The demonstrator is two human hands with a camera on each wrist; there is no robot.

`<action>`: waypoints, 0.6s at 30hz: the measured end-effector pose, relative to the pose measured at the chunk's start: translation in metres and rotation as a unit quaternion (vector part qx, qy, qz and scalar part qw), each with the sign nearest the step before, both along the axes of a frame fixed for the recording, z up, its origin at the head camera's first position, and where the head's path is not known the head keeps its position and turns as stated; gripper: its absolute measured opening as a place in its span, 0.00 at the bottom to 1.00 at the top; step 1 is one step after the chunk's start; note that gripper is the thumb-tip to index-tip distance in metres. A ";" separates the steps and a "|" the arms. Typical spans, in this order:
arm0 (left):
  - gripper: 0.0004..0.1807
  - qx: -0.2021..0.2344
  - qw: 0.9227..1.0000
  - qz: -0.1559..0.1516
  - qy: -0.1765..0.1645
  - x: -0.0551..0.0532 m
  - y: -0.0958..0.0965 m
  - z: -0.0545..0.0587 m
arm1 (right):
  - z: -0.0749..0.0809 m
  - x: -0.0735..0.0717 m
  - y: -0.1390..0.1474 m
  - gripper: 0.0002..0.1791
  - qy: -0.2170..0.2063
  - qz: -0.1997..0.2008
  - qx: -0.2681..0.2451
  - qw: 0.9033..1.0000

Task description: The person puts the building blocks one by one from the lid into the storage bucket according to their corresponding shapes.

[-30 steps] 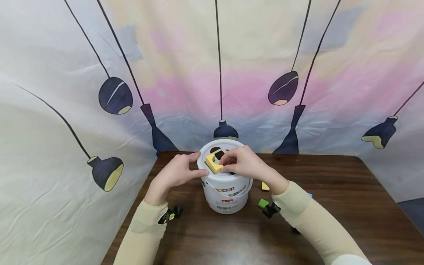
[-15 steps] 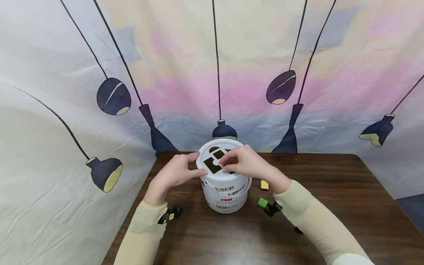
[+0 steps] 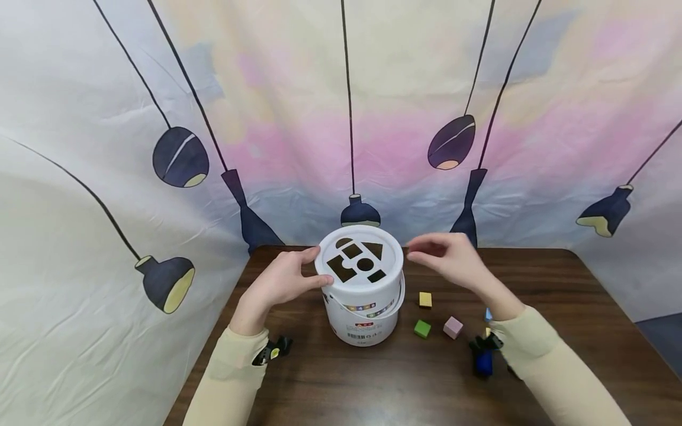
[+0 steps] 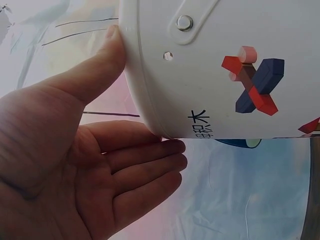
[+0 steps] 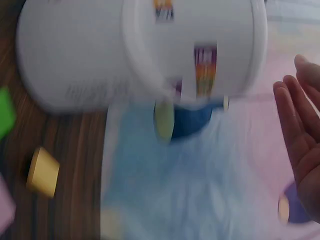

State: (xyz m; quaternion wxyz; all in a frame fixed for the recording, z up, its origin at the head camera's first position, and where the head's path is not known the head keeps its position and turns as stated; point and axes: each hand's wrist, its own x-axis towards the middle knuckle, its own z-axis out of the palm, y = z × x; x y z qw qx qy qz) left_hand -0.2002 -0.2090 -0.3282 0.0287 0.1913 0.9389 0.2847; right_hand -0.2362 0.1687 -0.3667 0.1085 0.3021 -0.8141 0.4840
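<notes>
A white bucket (image 3: 341, 322) stands upright on the table, its white lid (image 3: 393, 257) pierced by several shaped holes. My left hand (image 3: 282, 278) rests against the lid's left edge, thumb and fingers spread along the rim. In the left wrist view, the mostly straight fingers (image 4: 145, 172) of that hand touch the bucket's side near its top. Just right of the lid, my right hand (image 3: 453, 257) is raised with nothing held, thumb and fingertips a little apart. The right wrist view shows its fingers (image 5: 292, 117) extended, apart from the bucket.
Right of the bucket lie a yellow block (image 3: 425, 300), a green block (image 3: 422, 328) and a pink block (image 3: 453, 328). A dark blue block (image 3: 483, 364) and a light blue piece (image 3: 488, 315) sit partly under my right forearm. A patterned curtain (image 3: 399, 148) hangs behind the table (image 3: 346, 384).
The yellow notched block in the lid's hole has gone down out of sight. My right hand has moved right, off the lid, uncovering more holes and blocks. The left hand stays at the rim.
</notes>
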 end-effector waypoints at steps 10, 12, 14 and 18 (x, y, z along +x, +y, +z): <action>0.48 -0.001 1.000 -0.002 0.007 0.001 0.000 -0.001 | -0.040 0.005 0.106 0.13 -0.086 -0.074 0.187 0.976; 0.48 0.001 1.000 -0.002 0.008 0.001 0.000 -0.001 | -0.048 0.008 0.119 0.14 -0.103 -0.074 0.190 0.974; 0.48 0.000 1.000 -0.001 0.010 0.000 0.000 -0.001 | -0.055 0.011 0.130 0.14 -0.116 -0.068 0.192 0.972; 0.48 0.002 1.000 -0.002 0.007 0.000 0.000 -0.001 | -0.070 0.019 0.143 0.14 -0.147 -0.047 0.189 0.970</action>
